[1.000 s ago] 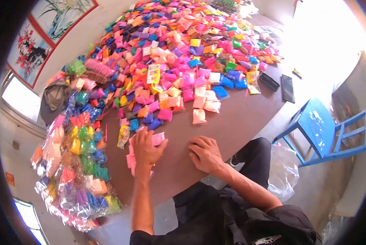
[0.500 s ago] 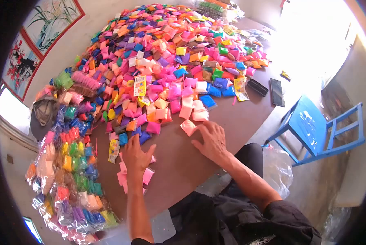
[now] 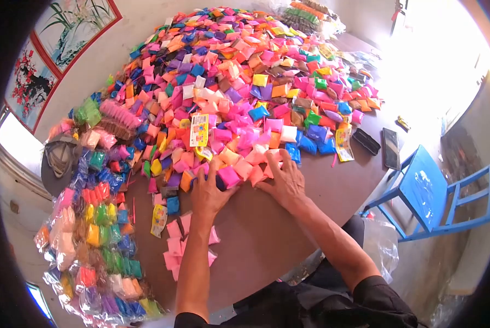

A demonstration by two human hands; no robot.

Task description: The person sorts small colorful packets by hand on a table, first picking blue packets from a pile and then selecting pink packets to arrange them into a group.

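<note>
A big heap of small coloured packets (image 3: 228,82) covers most of the brown round table (image 3: 256,240). My left hand (image 3: 209,191) lies flat at the heap's near edge, its fingers spread over a bright pink packet (image 3: 229,176) and a dark blue one. My right hand (image 3: 284,180) rests palm down beside it, fingertips on pale peach packets (image 3: 256,157). Neither hand grips anything. Under and beside my left forearm lies a row of pink packets (image 3: 175,246).
Clear bags of sorted packets (image 3: 92,229) hang off the table's left edge. A yellow printed card (image 3: 199,130) lies in the heap. A dark phone (image 3: 390,148) and a black case (image 3: 366,141) lie at the right edge. A blue wooden chair (image 3: 436,191) stands to the right.
Both hands have moved away from me, from the bare tabletop into the near edge of the heap. The left hand has left the pink packets, which now lie behind it.
</note>
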